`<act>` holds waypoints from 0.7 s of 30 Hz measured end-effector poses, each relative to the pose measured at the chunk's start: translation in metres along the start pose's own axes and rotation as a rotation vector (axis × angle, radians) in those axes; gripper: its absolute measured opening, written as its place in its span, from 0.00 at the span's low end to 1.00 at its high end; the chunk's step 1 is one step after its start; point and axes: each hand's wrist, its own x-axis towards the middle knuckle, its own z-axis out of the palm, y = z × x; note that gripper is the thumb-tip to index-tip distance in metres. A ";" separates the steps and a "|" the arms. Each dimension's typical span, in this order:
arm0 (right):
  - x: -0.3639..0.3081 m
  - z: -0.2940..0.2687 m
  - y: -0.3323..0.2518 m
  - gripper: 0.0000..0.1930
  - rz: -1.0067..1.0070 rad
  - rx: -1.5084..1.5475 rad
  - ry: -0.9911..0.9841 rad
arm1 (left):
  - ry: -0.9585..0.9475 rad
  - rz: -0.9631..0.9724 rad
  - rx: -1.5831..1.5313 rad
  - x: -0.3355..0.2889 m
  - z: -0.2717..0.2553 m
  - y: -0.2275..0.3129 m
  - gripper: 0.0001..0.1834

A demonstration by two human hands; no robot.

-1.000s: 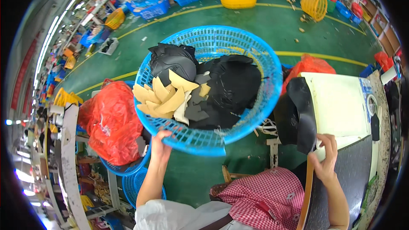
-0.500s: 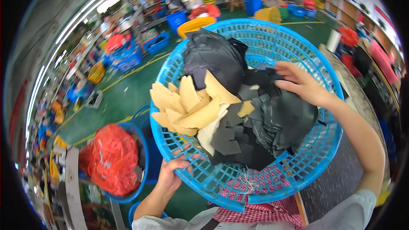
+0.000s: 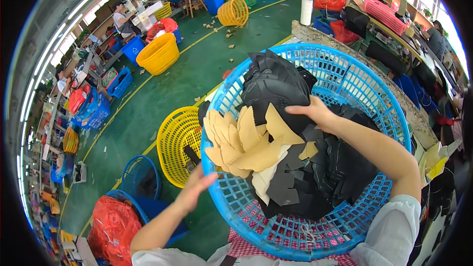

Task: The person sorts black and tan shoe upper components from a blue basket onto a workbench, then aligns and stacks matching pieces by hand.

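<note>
From my distant place, I see the right hand [image 3: 318, 116] at the lower right edge of the black stack [image 3: 271, 81], inside the blue basket [image 3: 295, 252]; whether it grips, I cannot tell. The left hand [image 3: 193, 189] is open at the basket's left rim.

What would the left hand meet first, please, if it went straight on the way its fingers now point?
Most likely the blue basket's rim: the left hand's fingertips overlap it in this view, though depth leaves contact unclear.
</note>
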 end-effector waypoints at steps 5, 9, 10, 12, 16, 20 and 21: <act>-0.010 0.022 0.005 0.34 -0.373 -0.380 0.128 | 0.140 0.211 -0.148 0.028 0.020 0.028 0.33; -0.024 0.041 -0.001 0.38 -0.511 -0.373 0.020 | 0.167 0.243 -0.168 0.018 0.017 0.027 0.33; -0.018 0.041 0.002 0.40 -0.524 -0.418 0.003 | 0.205 0.248 -0.084 0.014 0.015 0.027 0.37; -0.002 0.046 0.002 0.41 -0.475 -0.416 -0.007 | 0.311 0.470 0.204 0.012 0.003 0.031 0.45; 0.017 0.033 -0.013 0.38 -0.197 -0.295 -0.125 | 0.319 1.064 1.124 0.046 0.024 0.120 0.29; 0.013 0.053 0.002 0.38 -0.411 -0.042 -0.196 | -0.280 1.215 1.387 0.140 0.077 0.149 0.18; 0.016 0.049 0.011 0.40 -0.514 -0.253 -0.127 | -0.467 1.044 1.407 0.169 0.085 0.152 0.19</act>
